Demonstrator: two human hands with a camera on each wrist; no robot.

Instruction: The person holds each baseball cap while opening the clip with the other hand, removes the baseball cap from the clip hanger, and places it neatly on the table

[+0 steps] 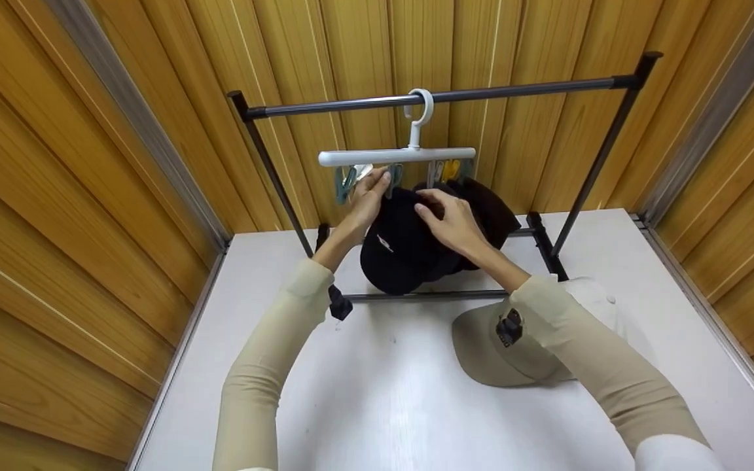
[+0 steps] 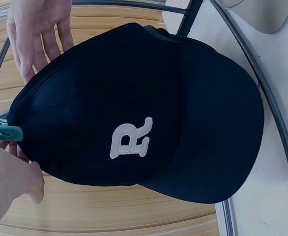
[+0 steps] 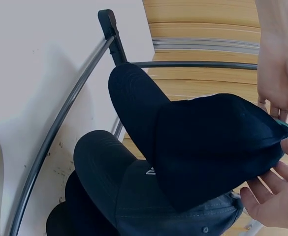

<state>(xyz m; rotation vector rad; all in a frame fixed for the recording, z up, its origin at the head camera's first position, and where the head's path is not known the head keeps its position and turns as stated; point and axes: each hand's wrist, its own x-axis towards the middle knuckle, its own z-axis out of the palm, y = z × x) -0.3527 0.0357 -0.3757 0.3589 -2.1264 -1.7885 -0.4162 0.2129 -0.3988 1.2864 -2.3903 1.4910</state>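
Note:
A dark baseball cap [image 1: 393, 242] with a white letter R [image 2: 131, 139] on its front hangs brim down below a white hanger [image 1: 396, 156]. At the cap's back edge, my left hand [image 1: 367, 199] pinches a teal clothespin [image 2: 8, 132]. My right hand [image 1: 450, 221] grips the same cap near its upper edge, thumb on one side and fingers on the other. Behind it, more dark caps [image 3: 148, 196] hang in a row, partly covered by the front one.
The hanger hooks over the bar [image 1: 521, 91] of a black metal rack. Yellow and grey clothespins [image 1: 450, 170] hang at its right half. A beige cap [image 1: 491, 347] lies on the white table [image 1: 364, 392], partly under my right forearm. Wood-panelled walls [image 1: 89, 229] stand around.

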